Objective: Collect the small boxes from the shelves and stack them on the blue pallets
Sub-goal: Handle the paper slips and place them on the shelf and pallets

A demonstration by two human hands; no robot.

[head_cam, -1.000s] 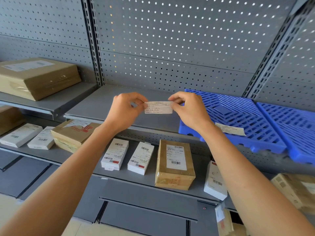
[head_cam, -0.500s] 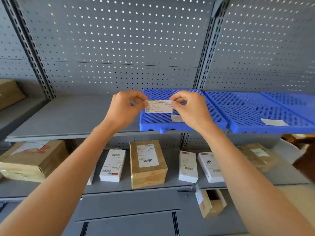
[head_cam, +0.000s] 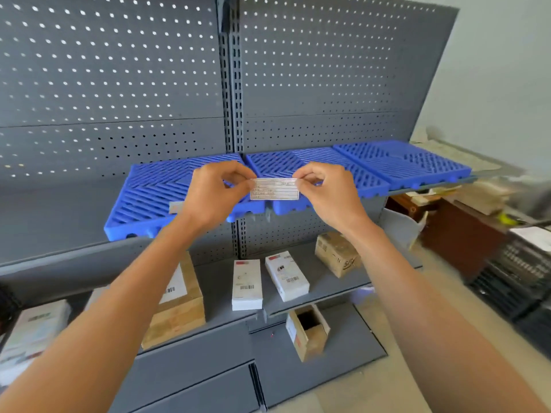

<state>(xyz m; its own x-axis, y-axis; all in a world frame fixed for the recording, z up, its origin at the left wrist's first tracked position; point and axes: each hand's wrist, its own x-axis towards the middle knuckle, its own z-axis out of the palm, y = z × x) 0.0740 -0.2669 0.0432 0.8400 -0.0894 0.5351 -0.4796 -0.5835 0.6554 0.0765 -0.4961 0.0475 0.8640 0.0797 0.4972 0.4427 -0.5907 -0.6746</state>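
In the head view, the left hand (head_cam: 216, 192) and the right hand (head_cam: 325, 190) each pinch one end of a small printed label (head_cam: 274, 189) between thumb and fingers, holding it up in front of the blue pallets (head_cam: 399, 162). Over the last second the view has swung right along the shelving: all three pallets on the upper shelf now show, all bare but for a paper slip at the left one's near edge, while the label has stayed between the hands. The small boxes (head_cam: 247, 284) sit on the lower shelf (head_cam: 343, 289) beneath, untouched. Judging from this, collecting has not begun; the label probably gets read or placed first
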